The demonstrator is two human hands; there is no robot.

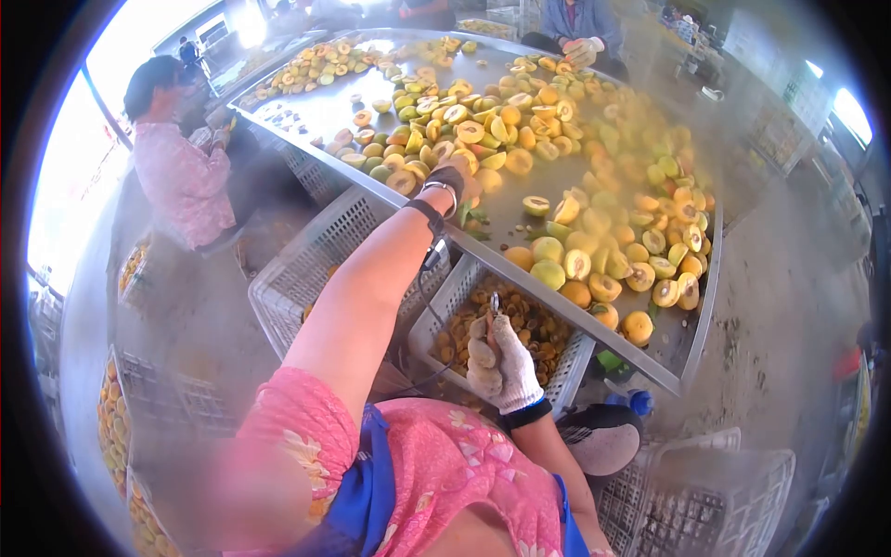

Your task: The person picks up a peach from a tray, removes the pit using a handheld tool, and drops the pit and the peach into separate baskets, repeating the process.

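My left hand [453, 182], with a dark band and bracelet at the wrist, reaches over the near edge of the metal table [501, 218] into a heap of yellow-green peaches [469, 132], many cut in half. Its fingers are blurred among the fruit, so I cannot make out what they grip. Closer to my body, my right hand [506, 367] wears a white knitted glove. It is closed around a small metal-tipped hand tool [495, 302] pointing away from me. Below the glove stands a crate [452, 288] holding small orange-brown pieces that look like pits.
Another white crate [278, 283] stands left of it under the table edge. A person in pink [181, 181] sits at the left, and another person's gloved hand [583, 51] is at the far side. Stacked crates [710, 501] sit at lower right; fruit-filled crates [113, 418] at left.
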